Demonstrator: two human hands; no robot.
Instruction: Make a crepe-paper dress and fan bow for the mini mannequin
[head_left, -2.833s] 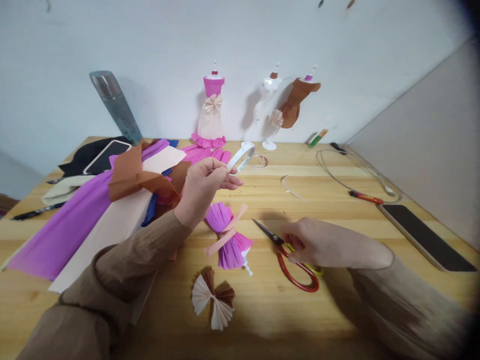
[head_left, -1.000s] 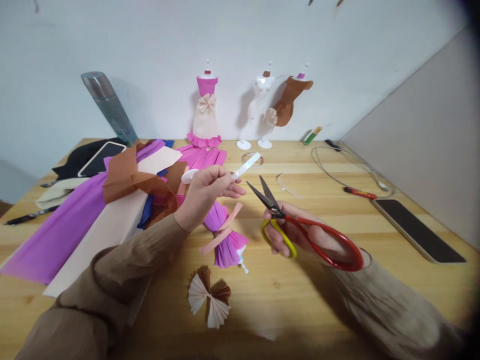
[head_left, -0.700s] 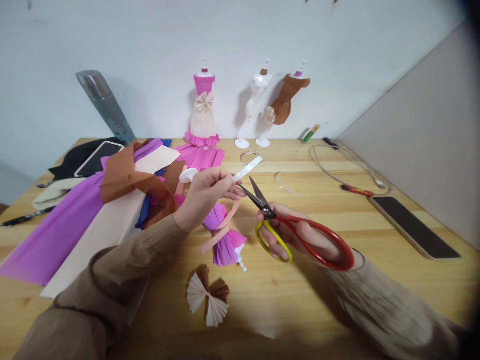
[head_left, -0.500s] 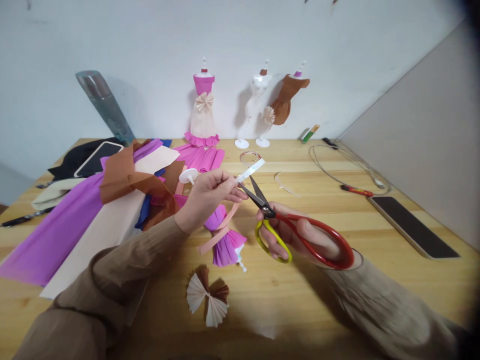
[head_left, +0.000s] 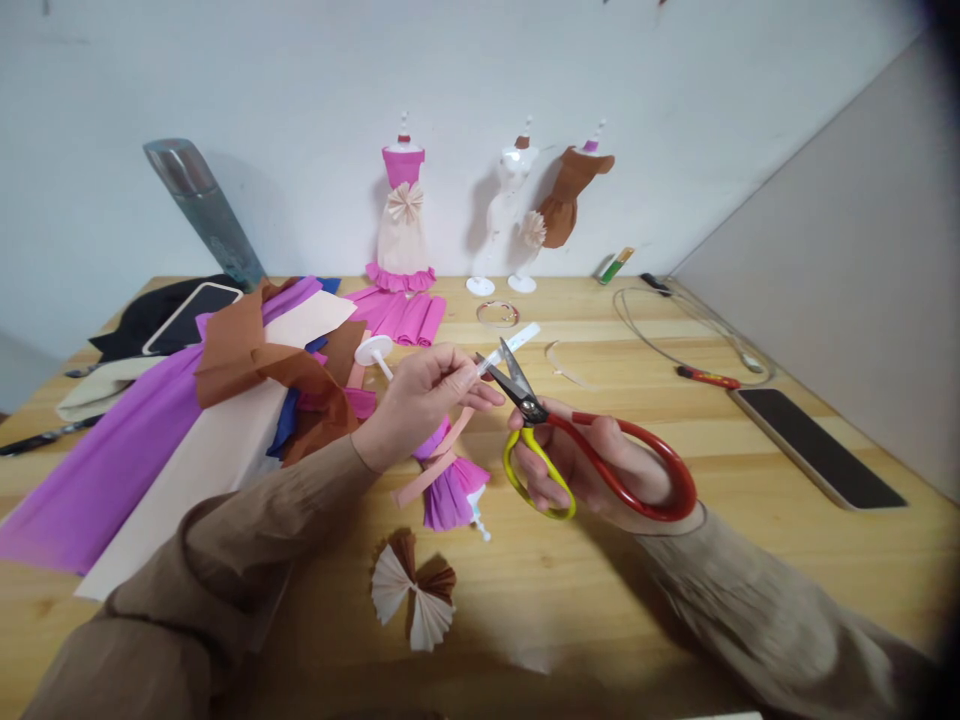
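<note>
Between the thumb and fingers of my left hand (head_left: 431, 395) is a short white, slightly shiny strip (head_left: 523, 340) that points up and to the right. My right hand (head_left: 581, 460) is closed around scissors (head_left: 531, 408) with one red and one yellow handle loop. Their dark blades are parted, with the strip between them close to my left fingertips. Below my left hand lies a small dress form in purple and pink paper (head_left: 448, 495), a peach paper band across it. Nearer to me rests a pleated brown and cream paper bow (head_left: 414, 592).
Crepe paper sheets (head_left: 142, 450) spread over the table's left side, beside a phone (head_left: 191, 318). Against the wall stand a pink-and-cream dressed form (head_left: 405, 215), a white form (head_left: 510, 205), a brown-dressed form (head_left: 570, 200) and a tilted bottle (head_left: 206, 215). At right lie another phone (head_left: 817, 445) and a cable (head_left: 697, 320).
The scissors have moved up, and the strip now sits between their blades instead of just above them. My left hand keeps its hold, and the view has shifted slightly.
</note>
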